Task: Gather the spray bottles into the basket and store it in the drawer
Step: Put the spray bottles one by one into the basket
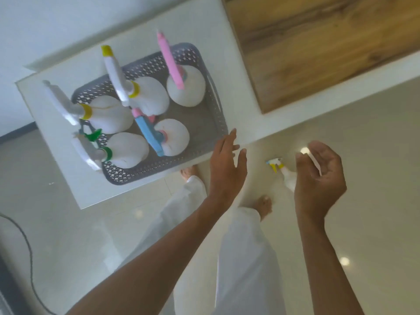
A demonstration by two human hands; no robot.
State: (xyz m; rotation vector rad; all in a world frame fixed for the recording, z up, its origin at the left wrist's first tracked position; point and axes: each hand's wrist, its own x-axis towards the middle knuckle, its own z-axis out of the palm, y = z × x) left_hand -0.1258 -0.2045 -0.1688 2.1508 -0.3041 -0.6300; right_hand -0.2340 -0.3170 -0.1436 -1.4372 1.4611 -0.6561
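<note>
Grey and perforated, the plastic basket [159, 164] sits on a white table [56, 155] at the left, holding five white spray bottles upright: two with yellow collars [109, 114] [150, 96], one with a green trigger [127, 150], one with a blue head [170, 137] and one with a pink head [186, 85]. Just beside the basket's near corner the left hand [225, 164] hovers, fingers spread wide and holding nothing. Further right a sixth spray bottle [287, 176] with a yellow trigger lies on the pale tiled floor [375, 155], partly hidden behind the right hand [318, 180], which is loosely cupped, open and empty
</note>
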